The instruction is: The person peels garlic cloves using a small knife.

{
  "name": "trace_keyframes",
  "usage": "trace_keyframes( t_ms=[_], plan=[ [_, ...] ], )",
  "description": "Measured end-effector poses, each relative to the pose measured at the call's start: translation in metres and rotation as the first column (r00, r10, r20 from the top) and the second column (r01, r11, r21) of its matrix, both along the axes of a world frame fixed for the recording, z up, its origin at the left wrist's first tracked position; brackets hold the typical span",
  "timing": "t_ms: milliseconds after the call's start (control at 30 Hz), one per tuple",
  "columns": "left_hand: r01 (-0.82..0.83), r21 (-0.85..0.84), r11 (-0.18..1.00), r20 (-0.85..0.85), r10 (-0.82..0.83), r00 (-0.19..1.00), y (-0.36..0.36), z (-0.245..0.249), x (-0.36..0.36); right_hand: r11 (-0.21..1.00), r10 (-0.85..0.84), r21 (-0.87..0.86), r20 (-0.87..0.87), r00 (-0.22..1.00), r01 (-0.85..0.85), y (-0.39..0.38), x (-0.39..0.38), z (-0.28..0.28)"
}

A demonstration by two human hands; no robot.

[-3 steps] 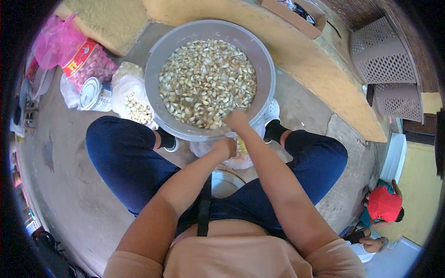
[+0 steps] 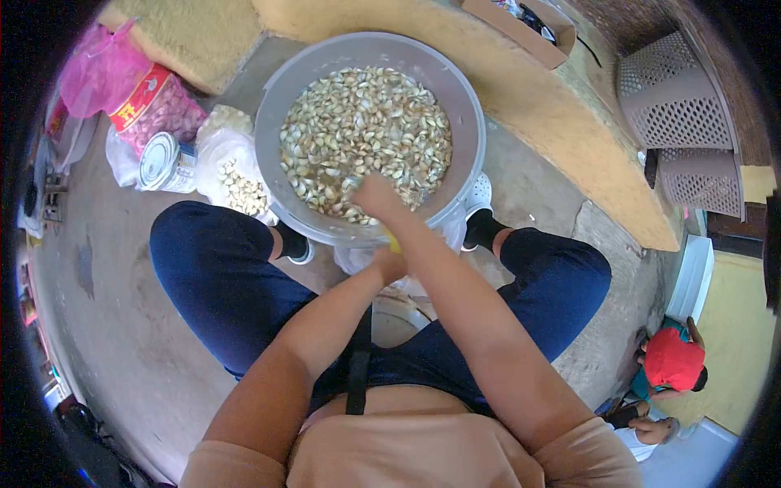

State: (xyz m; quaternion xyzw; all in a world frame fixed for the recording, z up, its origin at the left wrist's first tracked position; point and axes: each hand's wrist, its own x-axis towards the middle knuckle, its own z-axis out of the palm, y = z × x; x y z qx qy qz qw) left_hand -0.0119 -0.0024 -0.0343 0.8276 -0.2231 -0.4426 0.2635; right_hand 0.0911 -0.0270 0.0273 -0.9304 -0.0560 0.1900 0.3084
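A big grey basin [image 2: 277, 122] full of garlic cloves in water [image 2: 366, 134] stands on the floor between my knees. My right hand [image 2: 376, 198] reaches over the near rim and rests among the cloves, fingers down; what it holds is hidden. My left hand [image 2: 389, 262] stays just below the basin's rim, closed around something small and yellow that I cannot make out.
To the left of the basin lie a clear bag of peeled cloves [image 2: 237, 185], a tin can [image 2: 159, 163], and a pink bag of garlic [image 2: 154, 102]. A white bowl [image 2: 390, 321] sits between my legs. A person in a red cap [image 2: 674, 358] crouches at right.
My right hand has slid left and further into the basin over the cloves. My left hand has barely shifted.
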Motion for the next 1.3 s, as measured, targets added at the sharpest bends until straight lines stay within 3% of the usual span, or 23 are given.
trace_keyframes(
  t_ms=[33, 67, 133, 233, 267, 333, 400, 467, 500, 600, 667, 700, 733, 800, 900, 1000, 1100, 1167, 1300],
  plan=[
    [-0.064, -0.113, 0.992, 0.052, 0.07, 0.996, 0.002, -0.007, -0.007, 0.998, 0.033, 0.061, 0.019, 0.999, -0.035, 0.026, 0.003, 0.016],
    [-0.11, -0.236, 0.966, 0.103, 0.138, 0.985, 0.002, -0.014, -0.011, 0.984, 0.037, 0.179, -0.098, 0.994, -0.019, 0.05, 0.009, 0.043],
    [-0.137, -0.449, 0.883, 0.153, 0.226, 0.962, 0.002, -0.021, -0.018, 0.935, -0.004, 0.354, 0.073, 0.997, -0.022, 0.084, 0.013, 0.054],
    [-0.105, -0.627, 0.772, 0.193, 0.285, 0.939, 0.007, -0.029, -0.019, 0.915, -0.003, 0.399, 0.147, 0.989, -0.056, 0.095, 0.021, 0.071],
    [-0.093, -0.669, 0.737, 0.197, 0.296, 0.935, 0.008, -0.031, -0.019, 0.908, -0.017, 0.418, 0.077, 0.997, -0.017, 0.091, 0.022, 0.074],
    [-0.066, -0.64, 0.766, 0.233, 0.275, 0.933, 0.01, -0.032, -0.019, 0.891, -0.038, 0.449, -0.068, 0.997, 0.065, 0.072, 0.024, 0.069],
    [-0.055, -0.497, 0.866, 0.247, 0.202, 0.948, 0.011, -0.031, -0.019, 0.914, -0.063, 0.4, -0.042, 0.997, 0.075, 0.043, 0.025, 0.051],
    [0.038, -0.057, 0.998, 0.144, -0.029, 0.989, 0.006, -0.016, -0.012, 0.874, -0.056, 0.455, -0.257, 0.965, 0.172, 0.007, 0.022, 0.047],
    [0.113, 0.165, 0.98, 0.059, -0.124, 0.991, 0.004, -0.01, -0.008, 0.9, -0.037, 0.414, -0.233, 0.972, 0.134, -0.011, 0.019, 0.049],
    [0.032, -0.113, 0.993, 0.192, -0.01, 0.981, 0.013, -0.022, -0.01, 0.965, -0.046, 0.244, -0.223, 0.974, 0.101, -0.062, 0.005, 0.064],
    [-0.163, -0.172, 0.971, 0.112, 0.183, 0.977, 0.013, -0.006, -0.007, 0.989, 0.034, 0.15, -0.212, 0.977, -0.001, -0.1, 0.001, 0.045],
    [-0.257, -0.195, 0.946, 0.069, 0.275, 0.959, 0.012, 0.0, -0.005, 0.985, -0.02, 0.163, -0.251, 0.968, 0.063, -0.11, -0.009, 0.066],
    [-0.269, -0.218, 0.938, 0.034, 0.282, 0.959, 0.012, -0.003, -0.004, 0.977, -0.072, 0.172, -0.29, 0.954, 0.126, -0.117, -0.021, 0.091],
    [-0.297, -0.261, 0.919, -0.041, 0.297, 0.954, 0.014, -0.013, -0.004, 0.991, -0.056, 0.108, -0.209, 0.976, 0.08, -0.134, -0.031, 0.105],
    [-0.425, -0.024, 0.905, -0.456, 0.369, 0.81, 0.01, 0.024, 0.009, 0.998, -0.037, 0.048, -0.163, 0.986, 0.045, -0.145, -0.046, 0.109],
    [-0.46, -0.089, 0.884, -0.601, 0.32, 0.732, 0.012, 0.007, 0.015, 0.996, 0.087, -0.02, -0.191, 0.978, -0.092, -0.15, -0.056, 0.097],
    [-0.737, -0.026, 0.676, -0.827, 0.399, 0.396, 0.014, 0.045, 0.023, 0.978, 0.201, -0.005, -0.197, 0.96, -0.206, -0.152, -0.066, 0.055],
    [-0.797, -0.075, 0.599, -0.845, 0.387, 0.37, 0.018, 0.073, 0.029, 0.968, 0.233, -0.036, -0.226, 0.946, -0.248, -0.14, -0.066, 0.058],
    [-0.864, -0.083, 0.497, -0.873, 0.382, 0.304, 0.025, 0.08, 0.037, 0.988, 0.152, 0.062, -0.21, 0.966, -0.142, -0.133, -0.065, 0.065]
  ],
)
